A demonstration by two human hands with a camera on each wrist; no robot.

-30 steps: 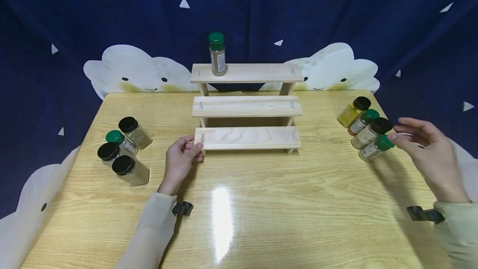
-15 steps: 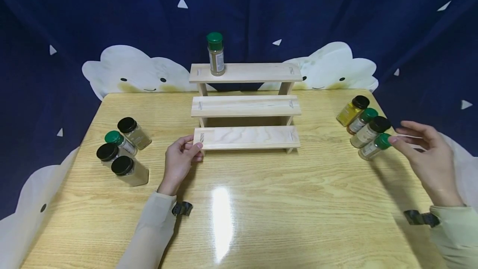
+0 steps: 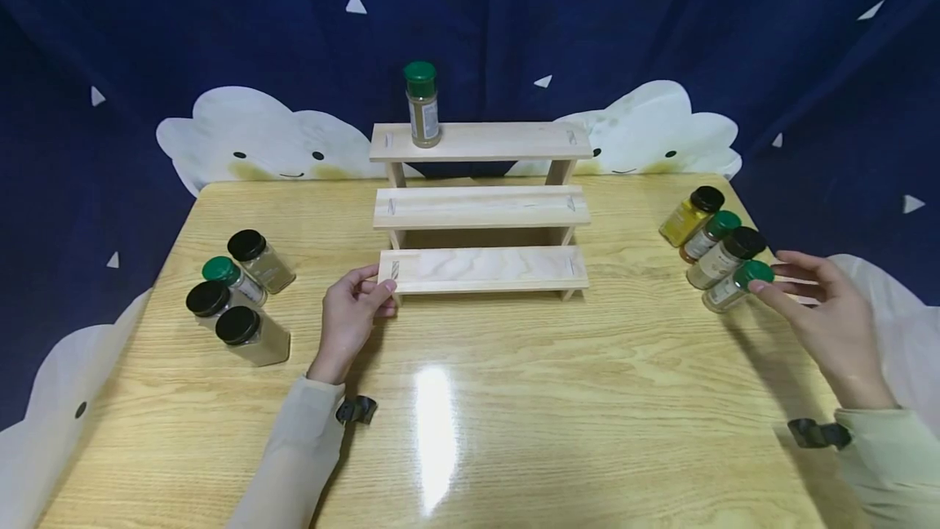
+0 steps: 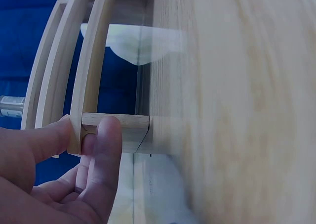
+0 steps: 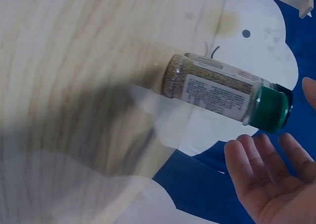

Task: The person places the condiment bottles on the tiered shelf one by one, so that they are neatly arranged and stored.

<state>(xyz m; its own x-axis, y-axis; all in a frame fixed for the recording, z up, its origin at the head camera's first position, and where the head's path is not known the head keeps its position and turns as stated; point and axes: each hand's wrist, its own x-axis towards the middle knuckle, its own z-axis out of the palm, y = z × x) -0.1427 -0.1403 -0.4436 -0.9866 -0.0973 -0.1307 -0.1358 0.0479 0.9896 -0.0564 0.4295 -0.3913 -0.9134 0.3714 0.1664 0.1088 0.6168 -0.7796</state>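
Observation:
My left hand (image 3: 348,318) grips the left end of the lowest step of a three-tier wooden shelf rack (image 3: 485,268). In the left wrist view, the thumb (image 4: 54,135) lies on one side of that step's end and the fingers on the other. At the right, my right hand (image 3: 833,329) has its thumb and fingers spread around the green cap of a spice jar (image 5: 217,95). The right wrist view shows a gap between the fingers and the cap. This jar stands nearest me in a row. A green-capped spice jar (image 3: 424,117) stands on the top tier, towards its left end.
Beside the near right jar are a black-capped jar (image 3: 712,266), a green-capped jar (image 3: 701,243) and a yellow-filled jar (image 3: 681,223). Several more jars, including a black-capped one (image 3: 266,343), stand on the table's left (image 3: 147,431). A dark blue curtain (image 3: 294,23) hangs behind.
My right hand has moved left and slightly down, bringing its thumb and fingers around the near jar's green cap. The left hand keeps its hold on the rack.

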